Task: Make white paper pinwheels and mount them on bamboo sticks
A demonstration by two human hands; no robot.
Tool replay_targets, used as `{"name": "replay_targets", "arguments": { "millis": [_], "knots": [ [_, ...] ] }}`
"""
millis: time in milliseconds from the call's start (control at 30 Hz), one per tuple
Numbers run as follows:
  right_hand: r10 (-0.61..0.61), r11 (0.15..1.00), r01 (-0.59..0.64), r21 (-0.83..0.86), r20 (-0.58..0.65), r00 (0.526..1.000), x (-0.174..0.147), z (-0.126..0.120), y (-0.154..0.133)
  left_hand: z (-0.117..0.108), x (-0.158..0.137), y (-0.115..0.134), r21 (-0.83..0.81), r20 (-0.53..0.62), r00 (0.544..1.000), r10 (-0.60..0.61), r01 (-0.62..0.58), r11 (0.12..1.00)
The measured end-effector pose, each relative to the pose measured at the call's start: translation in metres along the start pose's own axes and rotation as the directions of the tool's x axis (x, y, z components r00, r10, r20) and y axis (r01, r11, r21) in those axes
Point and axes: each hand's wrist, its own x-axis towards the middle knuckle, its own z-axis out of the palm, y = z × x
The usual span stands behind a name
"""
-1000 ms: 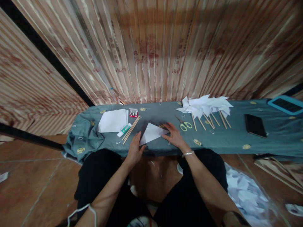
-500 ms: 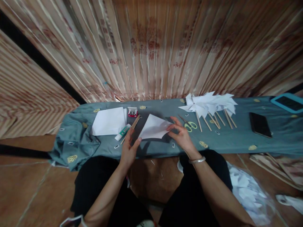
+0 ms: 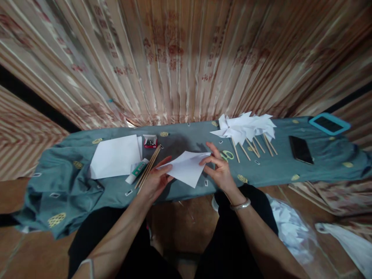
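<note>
A white sheet of paper [image 3: 187,168] is held up between my two hands over the front part of the cloth-covered table. My left hand [image 3: 158,178] pinches its left corner between thumb and fingers. At the opposite corner my right hand [image 3: 217,166] grips the paper with thumb and bent fingers, its index finger raised. Just behind that hand lie scissors with green handles [image 3: 227,155], their blades hidden. Several wooden sticks [image 3: 151,166] lie close to my left hand, beside a green and white tube [image 3: 137,171].
A stack of white paper [image 3: 116,157] lies at the left, near a small red box [image 3: 150,141] of metal pieces. Several paper pinwheels on sticks [image 3: 247,128] lie at the back right. Farther right are a black phone [image 3: 301,149] and a blue-framed tablet [image 3: 329,124]. A plastic bag [image 3: 293,230] stands on the floor.
The paper has been turned and tilted, with one corner now pointing towards me. My left hand has shifted its grip to the left corner. The view has swung slightly to the right.
</note>
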Motion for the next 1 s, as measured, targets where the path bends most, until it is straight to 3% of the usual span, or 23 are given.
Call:
{"name": "replay_targets", "arguments": {
  "millis": [100, 200, 300, 367, 467, 667, 767, 833, 933, 1000],
  "knots": [
    [0.022, 0.996, -0.022, -0.086, -0.006, 1.0, 0.002, -0.008, 0.009, -0.005, 0.011, 0.001, 0.039, -0.088, 0.992, 0.088, -0.085, 0.996],
    [0.056, 0.959, -0.089, -0.27, -0.125, 0.991, 0.004, -0.026, 0.031, -0.013, 0.015, 0.006, 0.051, -0.173, 0.968, 0.181, -0.175, 0.983],
    [0.138, 0.754, -0.192, -0.629, -0.134, 0.981, 0.005, -0.041, 0.055, -0.019, 0.016, 0.013, 0.105, -0.17, 0.96, 0.221, -0.206, 0.973],
    [0.157, 0.678, -0.2, -0.708, -0.126, 0.979, 0.004, -0.044, 0.066, -0.021, 0.018, 0.017, 0.134, -0.145, 0.964, 0.222, -0.203, 0.97],
    [0.162, 0.628, -0.202, -0.751, -0.128, 0.978, 0.004, -0.042, 0.073, -0.022, 0.02, 0.021, 0.119, -0.146, 0.964, 0.224, -0.207, 0.971],
    [0.252, 0.518, -0.24, -0.821, -0.122, 0.96, -0.003, -0.043, 0.061, -0.023, 0.02, 0.025, 0.037, -0.178, 0.954, 0.243, -0.24, 0.97],
    [0.326, 0.578, -0.322, -0.75, -0.149, 0.934, -0.017, -0.045, 0.051, -0.022, 0.017, 0.029, 0.015, -0.187, 0.954, 0.235, -0.236, 0.972],
    [0.369, 0.69, -0.39, -0.61, -0.167, 0.914, -0.026, -0.045, 0.043, -0.021, 0.015, 0.031, 0.001, -0.19, 0.954, 0.233, -0.238, 0.971],
    [0.47, 0.868, -0.48, -0.127, -0.103, 0.877, -0.036, -0.042, 0.024, -0.02, 0.016, 0.032, -0.007, -0.191, 0.952, 0.238, -0.244, 0.97],
    [0.511, 0.846, -0.496, 0.195, -0.034, 0.859, -0.038, -0.037, 0.004, -0.021, 0.018, 0.03, -0.002, -0.189, 0.951, 0.245, -0.25, 0.968]
  ]
}}
